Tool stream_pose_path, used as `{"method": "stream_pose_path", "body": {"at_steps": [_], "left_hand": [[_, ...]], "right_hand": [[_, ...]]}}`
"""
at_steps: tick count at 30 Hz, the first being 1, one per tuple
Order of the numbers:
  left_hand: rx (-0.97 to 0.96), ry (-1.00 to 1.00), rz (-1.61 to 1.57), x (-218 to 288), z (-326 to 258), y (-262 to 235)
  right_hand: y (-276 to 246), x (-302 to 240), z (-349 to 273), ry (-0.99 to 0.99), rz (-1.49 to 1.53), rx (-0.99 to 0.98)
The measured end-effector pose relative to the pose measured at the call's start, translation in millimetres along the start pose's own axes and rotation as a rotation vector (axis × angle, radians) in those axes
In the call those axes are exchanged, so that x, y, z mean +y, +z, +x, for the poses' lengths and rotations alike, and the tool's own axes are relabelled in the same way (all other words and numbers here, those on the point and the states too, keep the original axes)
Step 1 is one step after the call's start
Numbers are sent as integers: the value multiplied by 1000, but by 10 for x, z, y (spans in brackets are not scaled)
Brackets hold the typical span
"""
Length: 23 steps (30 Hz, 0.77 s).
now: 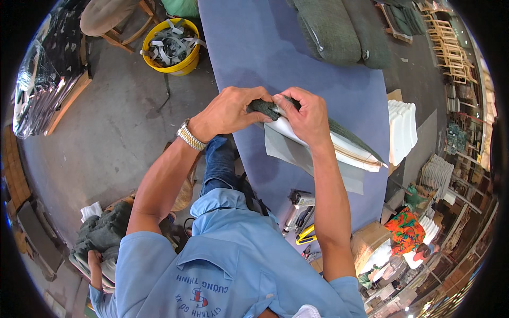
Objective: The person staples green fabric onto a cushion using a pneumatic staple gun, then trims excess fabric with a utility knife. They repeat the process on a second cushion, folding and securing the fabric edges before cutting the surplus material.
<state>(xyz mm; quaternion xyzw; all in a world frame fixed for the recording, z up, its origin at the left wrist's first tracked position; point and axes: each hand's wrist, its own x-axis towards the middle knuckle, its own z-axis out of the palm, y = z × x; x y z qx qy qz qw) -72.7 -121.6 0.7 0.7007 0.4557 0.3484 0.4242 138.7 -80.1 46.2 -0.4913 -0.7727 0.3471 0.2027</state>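
Observation:
A long padded panel (299,130), white with a thin wooden edge, is tilted over the blue-covered table. Dark green fabric (350,131) runs along its far side, and a grey sheet (286,151) hangs from its near side. My left hand (233,110) is closed on the bunched fabric at the panel's left end, thumb and fingers pinching it. Close beside it, my right hand (307,114) pinches the fabric edge, thumb pressed at the white padding. Both sets of fingertips nearly meet; exactly what lies between them is partly hidden.
The blue table (254,69) carries green cushions (331,32) at its far side. A staple gun (298,209) and a yellow-handled tool (305,234) lie near me. A yellow bucket of strips (172,47) stands left. Another person's hand (95,261) shows lower left.

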Motion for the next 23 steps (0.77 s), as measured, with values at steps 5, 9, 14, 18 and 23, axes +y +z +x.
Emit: {"method": "stream_pose_path", "body": {"at_steps": [5, 9, 14, 18, 23], "left_hand": [[0, -39, -17, 63, 24, -43], [44, 12, -11, 52, 116, 43], [12, -130, -265, -156, -74, 118], [37, -177, -231, -68, -104, 143], [82, -132, -144, -101, -215, -138]], "right_hand": [[-15, -15, 50, 121, 13, -58], [-132, 12, -85, -55, 61, 153], [-642, 123, -1210, -115, -24, 665], [-606, 948, -2750, 655, -53, 911], [431, 2423, -4665, 1030, -417, 796]]}}
